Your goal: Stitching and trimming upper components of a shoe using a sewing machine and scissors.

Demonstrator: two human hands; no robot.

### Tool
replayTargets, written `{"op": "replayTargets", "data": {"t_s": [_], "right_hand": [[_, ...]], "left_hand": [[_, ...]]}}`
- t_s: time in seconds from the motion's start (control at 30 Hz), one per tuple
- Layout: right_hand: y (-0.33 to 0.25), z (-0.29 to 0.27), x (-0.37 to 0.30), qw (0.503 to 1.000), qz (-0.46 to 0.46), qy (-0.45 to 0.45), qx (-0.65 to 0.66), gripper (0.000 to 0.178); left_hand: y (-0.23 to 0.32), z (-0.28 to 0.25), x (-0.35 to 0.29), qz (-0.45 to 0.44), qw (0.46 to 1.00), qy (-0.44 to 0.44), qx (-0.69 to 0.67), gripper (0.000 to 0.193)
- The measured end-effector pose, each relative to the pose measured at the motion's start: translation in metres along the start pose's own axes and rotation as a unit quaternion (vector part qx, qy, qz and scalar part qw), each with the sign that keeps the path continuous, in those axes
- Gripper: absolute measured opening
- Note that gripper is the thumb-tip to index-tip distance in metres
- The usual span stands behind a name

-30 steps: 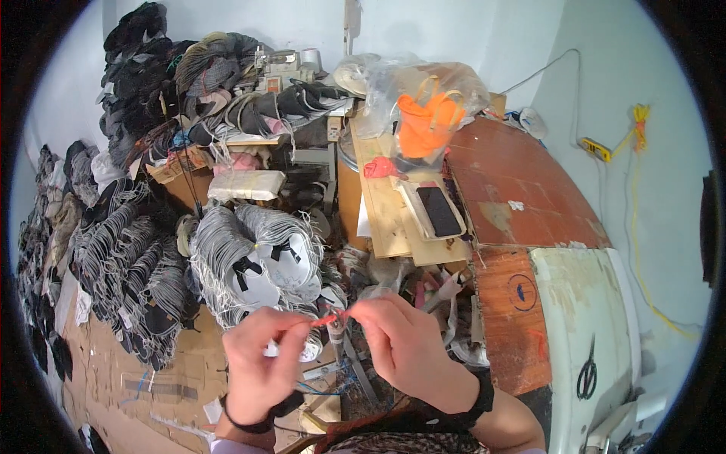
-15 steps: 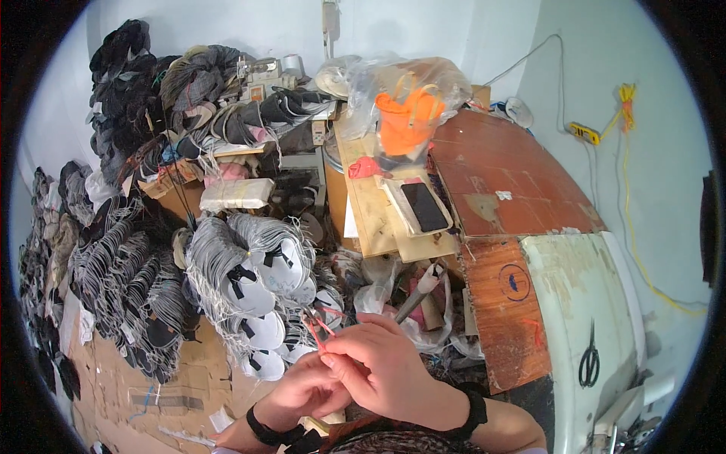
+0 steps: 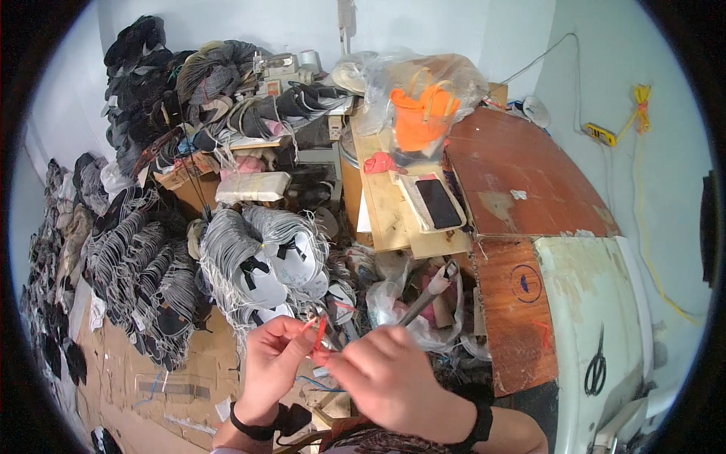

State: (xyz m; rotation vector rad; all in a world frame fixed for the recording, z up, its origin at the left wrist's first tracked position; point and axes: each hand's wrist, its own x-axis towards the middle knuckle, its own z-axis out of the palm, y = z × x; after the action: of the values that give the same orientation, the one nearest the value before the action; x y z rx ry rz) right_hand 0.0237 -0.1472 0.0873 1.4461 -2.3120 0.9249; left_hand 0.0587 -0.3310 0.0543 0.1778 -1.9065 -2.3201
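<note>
A thin red strip, like a ribbon or cord, runs between my two hands at the lower middle. My left hand pinches it between thumb and fingertips. Just right of it, my right hand has its fingers curled in, with the thumb side at the strip's lower end; it is slightly blurred. A pointed metal end stands just beyond the fingertips, and I cannot tell whether the strip touches it. Behind the hands lie grey fringed stacks of layered pieces, with white rounded faces and black ties.
More dark stacks fill the left side above cardboard. A black phone rests on a wooden board. An orange bag sits in clear plastic. Black scissors lie on the pale green panel at right.
My hands have moved apart from their overlapped position. The left hand is now raised further forward, and the right hand has come lower. The whole view has shifted a little.
</note>
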Motion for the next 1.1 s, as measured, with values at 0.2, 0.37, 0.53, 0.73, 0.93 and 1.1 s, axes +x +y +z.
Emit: {"op": "replayTargets", "data": {"t_s": [0.2, 0.37, 0.53, 0.73, 0.93, 1.1], "right_hand": [[0.039, 0.009, -0.002, 0.984, 0.003, 0.098, -0.146, 0.018], [0.033, 0.01, 0.006, 0.985, 0.009, 0.113, -0.131, 0.025], [0.013, 0.009, 0.008, 0.986, -0.034, 0.145, -0.073, 0.033], [0.021, 0.017, 0.013, 0.976, 0.105, 0.112, 0.152, 0.02], [0.028, 0.015, 0.02, 0.929, 0.172, 0.166, 0.283, 0.008], [0.026, 0.022, 0.033, 0.886, 0.192, 0.25, 0.34, 0.005]], "left_hand": [[0.0, -0.002, 0.008, -0.167, 0.976, -0.1, -0.098, 0.025], [-0.013, 0.004, 0.0, -0.153, 0.966, -0.037, -0.203, 0.019], [-0.033, 0.019, -0.008, 0.086, 0.988, 0.07, -0.111, 0.015], [-0.041, 0.025, -0.015, 0.229, 0.97, 0.025, -0.073, 0.016], [-0.055, 0.019, -0.011, 0.099, 0.99, 0.02, -0.102, 0.008], [-0.067, 0.019, -0.01, 0.132, 0.988, 0.016, -0.074, 0.006]]}}
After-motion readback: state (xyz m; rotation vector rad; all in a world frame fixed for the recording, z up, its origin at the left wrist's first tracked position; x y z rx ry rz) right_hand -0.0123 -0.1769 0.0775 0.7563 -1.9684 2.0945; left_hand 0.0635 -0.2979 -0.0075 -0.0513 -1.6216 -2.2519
